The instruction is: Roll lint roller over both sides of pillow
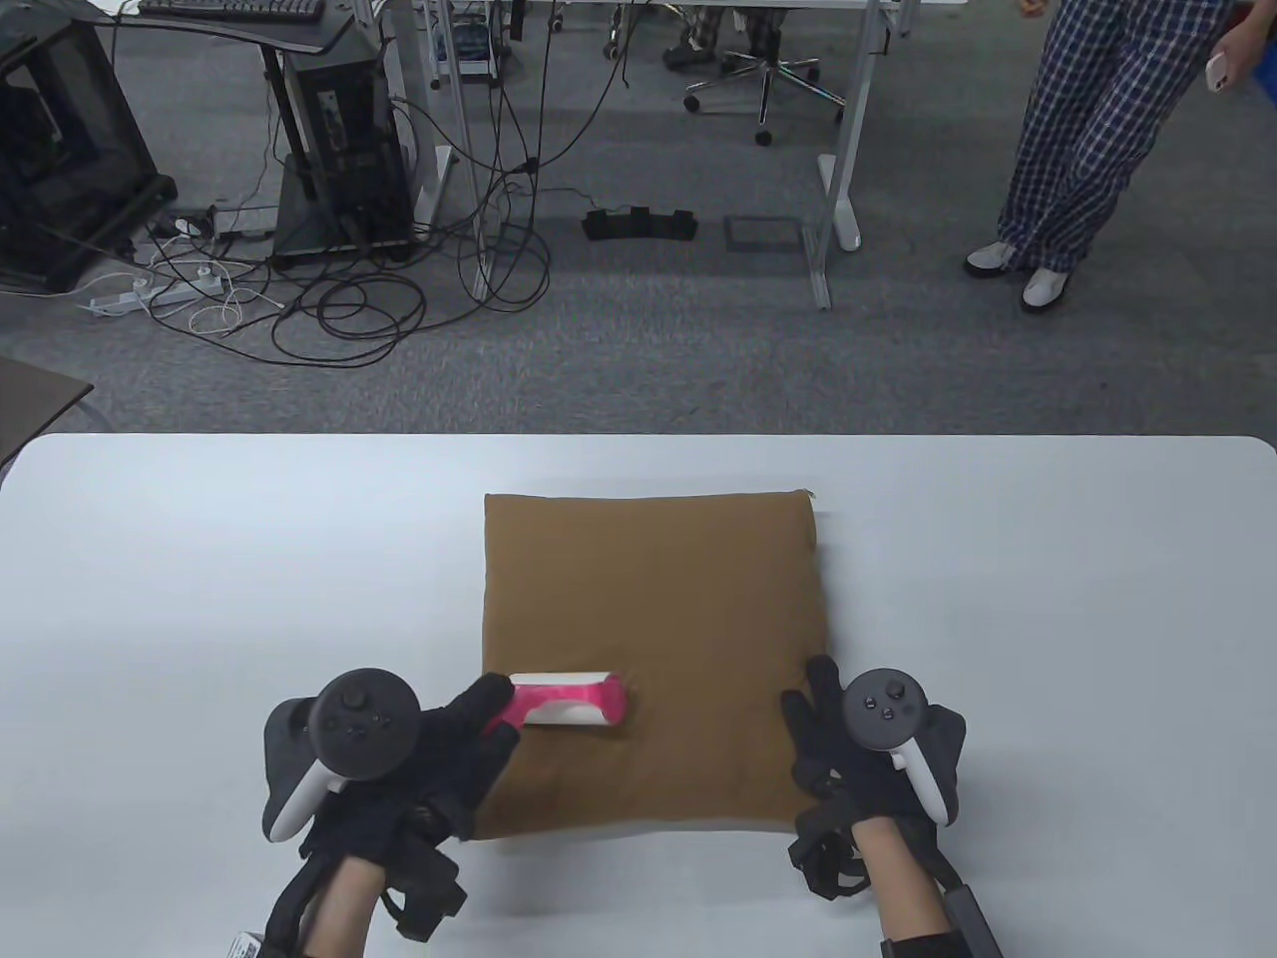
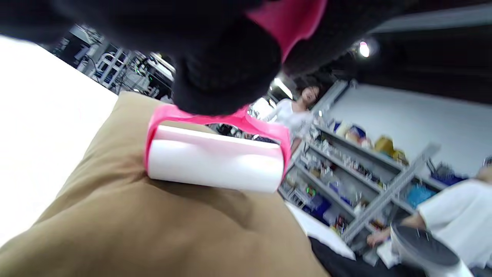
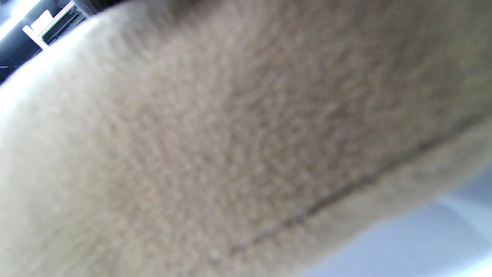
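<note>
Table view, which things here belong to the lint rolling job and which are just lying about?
Job:
lint roller, gripped by left hand
brown pillow
right hand, at the pillow's edge

Lying about:
cables on floor
office chair

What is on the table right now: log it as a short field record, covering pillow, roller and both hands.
pillow: brown pillow lying flat on the white table
lint roller: pink-framed lint roller, white roll resting on the pillow's near left part
left hand: left hand grips the roller's pink handle
right hand: right hand rests on the pillow's near right edge, fingers spread
side being rolled: top face; underside not visible
background: person in plaid trousers standing beyond the table
</note>
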A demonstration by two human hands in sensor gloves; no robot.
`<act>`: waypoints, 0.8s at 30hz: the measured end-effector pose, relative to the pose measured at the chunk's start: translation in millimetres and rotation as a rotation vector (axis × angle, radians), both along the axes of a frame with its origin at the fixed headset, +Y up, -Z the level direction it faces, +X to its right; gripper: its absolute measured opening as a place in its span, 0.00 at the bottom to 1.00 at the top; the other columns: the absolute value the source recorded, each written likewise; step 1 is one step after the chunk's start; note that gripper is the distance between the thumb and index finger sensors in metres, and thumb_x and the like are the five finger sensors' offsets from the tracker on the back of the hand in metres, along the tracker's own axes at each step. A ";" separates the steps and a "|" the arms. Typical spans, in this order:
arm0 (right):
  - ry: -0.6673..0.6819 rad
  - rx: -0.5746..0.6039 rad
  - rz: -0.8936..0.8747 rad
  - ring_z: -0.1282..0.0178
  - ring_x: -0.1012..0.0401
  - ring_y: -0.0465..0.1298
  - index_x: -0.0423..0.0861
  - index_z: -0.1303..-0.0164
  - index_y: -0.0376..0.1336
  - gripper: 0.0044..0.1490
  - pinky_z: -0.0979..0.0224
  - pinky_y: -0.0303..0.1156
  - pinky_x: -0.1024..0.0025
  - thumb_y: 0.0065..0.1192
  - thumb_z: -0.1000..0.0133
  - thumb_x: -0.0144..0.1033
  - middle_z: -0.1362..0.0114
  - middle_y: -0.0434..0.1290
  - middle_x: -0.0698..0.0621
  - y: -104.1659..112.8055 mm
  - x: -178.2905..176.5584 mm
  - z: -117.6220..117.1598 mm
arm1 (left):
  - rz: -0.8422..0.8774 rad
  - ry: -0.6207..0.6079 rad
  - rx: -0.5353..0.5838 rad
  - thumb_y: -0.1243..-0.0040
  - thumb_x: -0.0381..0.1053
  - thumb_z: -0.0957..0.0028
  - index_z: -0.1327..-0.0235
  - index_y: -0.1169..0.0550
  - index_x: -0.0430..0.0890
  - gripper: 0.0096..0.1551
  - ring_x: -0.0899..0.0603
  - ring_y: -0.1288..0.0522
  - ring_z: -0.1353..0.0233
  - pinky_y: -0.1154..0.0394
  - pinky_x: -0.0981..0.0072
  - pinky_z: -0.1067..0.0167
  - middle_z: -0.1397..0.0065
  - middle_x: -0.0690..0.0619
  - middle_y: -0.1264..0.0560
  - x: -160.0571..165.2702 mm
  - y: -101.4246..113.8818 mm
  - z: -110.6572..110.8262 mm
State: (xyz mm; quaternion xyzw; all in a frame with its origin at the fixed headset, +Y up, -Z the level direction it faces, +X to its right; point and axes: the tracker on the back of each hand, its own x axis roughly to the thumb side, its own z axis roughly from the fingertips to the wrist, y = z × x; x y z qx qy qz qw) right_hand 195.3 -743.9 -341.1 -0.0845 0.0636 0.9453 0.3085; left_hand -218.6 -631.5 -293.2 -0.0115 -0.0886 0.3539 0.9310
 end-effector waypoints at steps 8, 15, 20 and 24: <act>-0.013 -0.003 -0.043 0.28 0.32 0.68 0.44 0.14 0.38 0.48 0.35 0.67 0.37 0.41 0.36 0.60 0.17 0.57 0.26 10.8 9.7 1.5 | 0.417 0.250 0.014 0.52 0.56 0.43 0.27 0.39 0.33 0.39 0.50 0.17 0.75 0.19 0.50 0.67 0.54 0.48 0.15 -19.5 -78.7 -34.9; 0.076 -0.316 0.039 0.34 0.35 0.74 0.46 0.17 0.23 0.66 0.38 0.69 0.36 0.42 0.45 0.77 0.16 0.54 0.21 4.4 14.2 -1.3 | 0.653 0.221 0.013 0.53 0.57 0.41 0.25 0.43 0.33 0.40 0.50 0.17 0.72 0.19 0.51 0.63 0.51 0.48 0.16 -31.9 -110.6 -41.2; 0.084 -0.309 0.014 0.38 0.38 0.76 0.45 0.17 0.24 0.66 0.40 0.70 0.38 0.41 0.45 0.77 0.21 0.65 0.26 4.4 13.8 -0.1 | 0.790 0.255 0.003 0.51 0.56 0.42 0.26 0.41 0.32 0.40 0.49 0.17 0.73 0.19 0.49 0.65 0.53 0.46 0.15 -46.1 -121.2 -38.2; 0.057 -0.229 -0.069 0.40 0.41 0.78 0.43 0.16 0.27 0.60 0.41 0.71 0.39 0.42 0.40 0.69 0.31 0.71 0.33 -4.3 14.2 -3.9 | 0.848 0.285 0.045 0.52 0.57 0.42 0.26 0.41 0.33 0.40 0.50 0.17 0.73 0.19 0.50 0.64 0.52 0.47 0.16 -56.0 -120.2 -35.0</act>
